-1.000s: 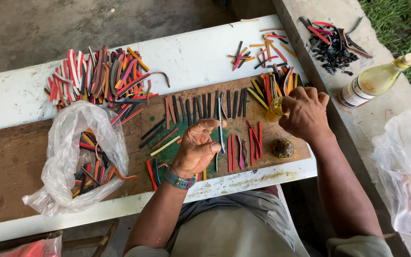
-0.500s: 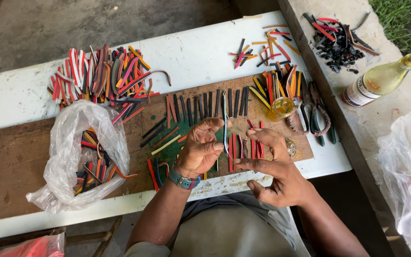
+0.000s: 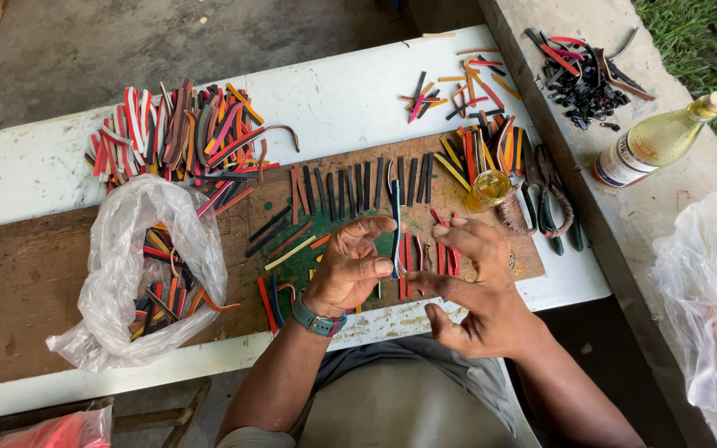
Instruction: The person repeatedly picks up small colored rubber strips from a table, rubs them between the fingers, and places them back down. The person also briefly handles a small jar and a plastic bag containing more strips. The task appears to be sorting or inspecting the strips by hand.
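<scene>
A: White table (image 3: 358, 91) out on bare concrete, a worn brown board (image 3: 35, 274) laid across it, coloured strips everywhere.

B: And the hands meet over the board's middle. Left hand (image 3: 346, 270) has thumb and fingers pinched on a thin dark strip (image 3: 396, 224), held upright above the green patch.

A: Right hand (image 3: 479, 290) sits just beside it, fingers spread and loose, tips near the strip; I can't tell if they touch it.

B: Around them: a row of dark strips (image 3: 358, 182) along the board, a heap of mixed strips (image 3: 176, 133) far left, a clear plastic bag (image 3: 139, 265) holding more.

A: Pliers (image 3: 545, 203) and a small yellow jar (image 3: 488, 189) to the right, a glass bottle (image 3: 657, 141) on the concrete ledge
</scene>
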